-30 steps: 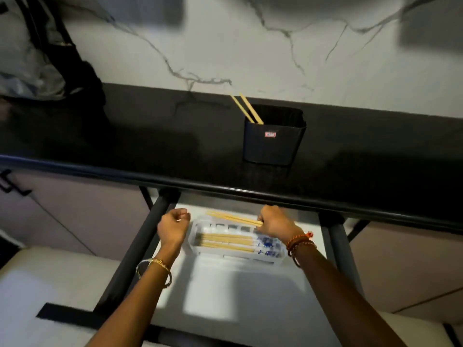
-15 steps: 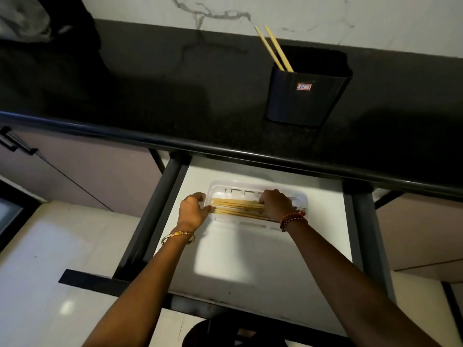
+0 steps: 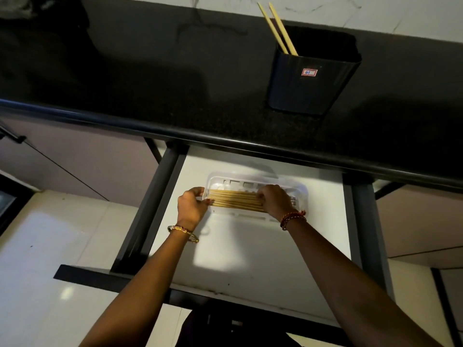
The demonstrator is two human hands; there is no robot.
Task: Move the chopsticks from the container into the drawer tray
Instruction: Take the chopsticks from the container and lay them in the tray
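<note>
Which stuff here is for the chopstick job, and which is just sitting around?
For the job:
- chopsticks in the tray
- two chopsticks left in the container
- black container
- clear tray
- open drawer
- left hand
- right hand

Just there:
- dark bag on the counter
- cabinet handle

— Where's the tray (image 3: pixel 253 177)?
— In the open drawer (image 3: pixel 250 251), below the counter (image 3: pixel 175 96).
— And the container (image 3: pixel 310 81)?
— On the counter, right of centre, two chopsticks (image 3: pixel 276 27) in it; more chopsticks (image 3: pixel 235 200) lie in the tray
</note>
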